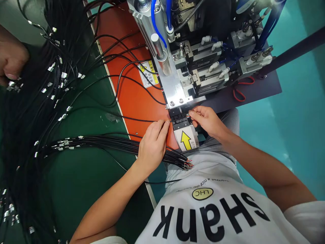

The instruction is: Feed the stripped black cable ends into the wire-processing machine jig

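Observation:
My left hand pinches a thin black cable just left of the machine's black fixture, fingers closed on it. My right hand pinches the same cable's end at the right side of that fixture. A bundle of black cables with bared red-tipped ends lies under my left hand and runs toward my lap. A label with a yellow arrow sits below the fixture.
A pneumatic machine with blue hoses stands on the orange plate. Many black cables with metal terminals cover the green mat. Another person's hand is at the far left. Red-handled scissors lie at the right.

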The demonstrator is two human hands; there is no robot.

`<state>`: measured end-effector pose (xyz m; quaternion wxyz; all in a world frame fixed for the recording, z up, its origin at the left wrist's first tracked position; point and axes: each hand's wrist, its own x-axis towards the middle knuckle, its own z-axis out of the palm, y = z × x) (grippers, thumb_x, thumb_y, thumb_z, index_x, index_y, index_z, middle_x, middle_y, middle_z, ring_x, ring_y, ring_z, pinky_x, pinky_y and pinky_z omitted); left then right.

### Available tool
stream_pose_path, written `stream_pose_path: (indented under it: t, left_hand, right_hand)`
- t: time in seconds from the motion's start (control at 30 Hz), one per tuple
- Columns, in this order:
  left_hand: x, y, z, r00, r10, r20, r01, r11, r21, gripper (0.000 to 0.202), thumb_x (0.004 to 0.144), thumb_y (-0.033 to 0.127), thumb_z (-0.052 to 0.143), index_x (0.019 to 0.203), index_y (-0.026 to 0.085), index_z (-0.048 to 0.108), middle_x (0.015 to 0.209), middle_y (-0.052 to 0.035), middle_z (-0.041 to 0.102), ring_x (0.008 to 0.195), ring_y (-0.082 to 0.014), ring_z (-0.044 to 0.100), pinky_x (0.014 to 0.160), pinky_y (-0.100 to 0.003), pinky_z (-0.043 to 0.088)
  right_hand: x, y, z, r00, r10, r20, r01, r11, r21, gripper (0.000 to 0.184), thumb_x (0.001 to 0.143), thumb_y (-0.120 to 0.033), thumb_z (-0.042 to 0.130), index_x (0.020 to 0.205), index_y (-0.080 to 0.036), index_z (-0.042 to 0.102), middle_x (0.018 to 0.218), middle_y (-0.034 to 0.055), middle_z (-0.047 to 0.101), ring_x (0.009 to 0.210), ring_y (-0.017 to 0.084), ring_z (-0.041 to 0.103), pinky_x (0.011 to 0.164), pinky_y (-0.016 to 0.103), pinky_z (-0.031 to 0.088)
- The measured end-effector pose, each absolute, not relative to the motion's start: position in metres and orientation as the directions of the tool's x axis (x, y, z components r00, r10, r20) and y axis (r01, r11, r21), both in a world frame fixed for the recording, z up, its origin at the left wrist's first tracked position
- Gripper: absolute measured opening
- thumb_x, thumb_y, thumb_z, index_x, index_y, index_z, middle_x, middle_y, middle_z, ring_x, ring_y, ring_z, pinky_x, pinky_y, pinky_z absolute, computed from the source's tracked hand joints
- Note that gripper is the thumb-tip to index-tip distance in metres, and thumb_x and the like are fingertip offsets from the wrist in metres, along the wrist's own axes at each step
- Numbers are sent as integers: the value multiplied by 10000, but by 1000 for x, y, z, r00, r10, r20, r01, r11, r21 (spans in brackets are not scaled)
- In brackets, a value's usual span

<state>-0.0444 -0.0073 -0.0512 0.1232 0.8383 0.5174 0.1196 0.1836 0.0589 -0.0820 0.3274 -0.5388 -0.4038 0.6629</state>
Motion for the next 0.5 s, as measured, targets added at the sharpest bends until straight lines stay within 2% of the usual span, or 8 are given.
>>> stream_pose_path:
  t: [0.13,0.27,0.4,0.5]
  left_hand:
    - [-45,-9,-51,398,912,102,857,-409,314,523,951,123,459,1471,165,420,1349,-199,534,1271,-315,498,1043,-485,466]
    - [-45,-10,-50,371,919,136,857,-395,331,534,955,146,470,1482,160,391,1338,-194,559,1257,-314,514,1049,-507,457]
    - [-47,-12,-49,394,909,136,848,-416,328,552,952,127,454,1496,161,368,1353,-189,554,1274,-306,505,1063,-488,461]
    - [-49,-13,-48,395,909,132,843,-415,342,546,951,124,451,1490,165,375,1356,-179,554,1278,-298,506,1068,-478,467]
  right_hand:
    - [183,60,-79,-239,833,-499,-48,-523,-851,260,866,-381,685,760,-164,587,574,-50,535,495,77,486,546,236,378]
    - [182,60,-77,-230,837,-497,-30,-517,-856,277,869,-400,691,760,-167,590,573,-52,529,503,79,482,556,240,382]
    - [187,59,-78,-225,844,-487,-43,-508,-861,350,842,-500,711,795,-165,620,677,-24,579,534,80,515,564,238,400]
    - [198,53,-82,-189,833,-520,-76,-540,-838,438,875,-599,622,893,-165,673,804,8,618,567,79,552,547,231,392]
